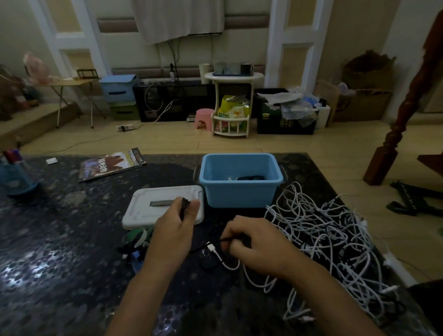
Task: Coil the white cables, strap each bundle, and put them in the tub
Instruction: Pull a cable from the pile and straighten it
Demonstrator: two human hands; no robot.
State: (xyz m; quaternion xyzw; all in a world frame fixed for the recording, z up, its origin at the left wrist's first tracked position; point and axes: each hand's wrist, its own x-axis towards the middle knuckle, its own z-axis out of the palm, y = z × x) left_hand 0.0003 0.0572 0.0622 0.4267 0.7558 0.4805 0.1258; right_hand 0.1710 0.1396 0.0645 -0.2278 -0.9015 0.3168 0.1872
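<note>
A: Where are the white cables (pixel 329 241)?

B: In a loose tangled heap on the right side of the dark speckled table (pixel 53 253), just right of the blue tub (pixel 241 192) and running toward the near edge. Some dark cables are mixed in with them.

A: And the tub?

B: Upright in the middle of the table, lid off. The white lid (pixel 145 210) lies flat just left of it, touching or nearly so, with a grey strip (pixel 162 203) on top. Something dark and a bit of white lie in the bottom of the tub; I cannot tell what.

A: What is the left hand (pixel 172 232) doing?

B: It is raised over the near edge of the lid, thumb and fingers pinching a small dark bundle (pixel 184 205), maybe a strap or a coiled cord.

A: The right hand (pixel 258 245)?

B: Low over the table beside the heap, fingers curled round a thin black cord (pixel 226 240). A white connector end (pixel 211 247) lies just left of its fingertips.

A: Anything else?

B: A green-and-white clutter (pixel 138 237) under the left wrist, a magazine (pixel 112 164) at the far side, a blue pen holder (pixel 13 176) far left
</note>
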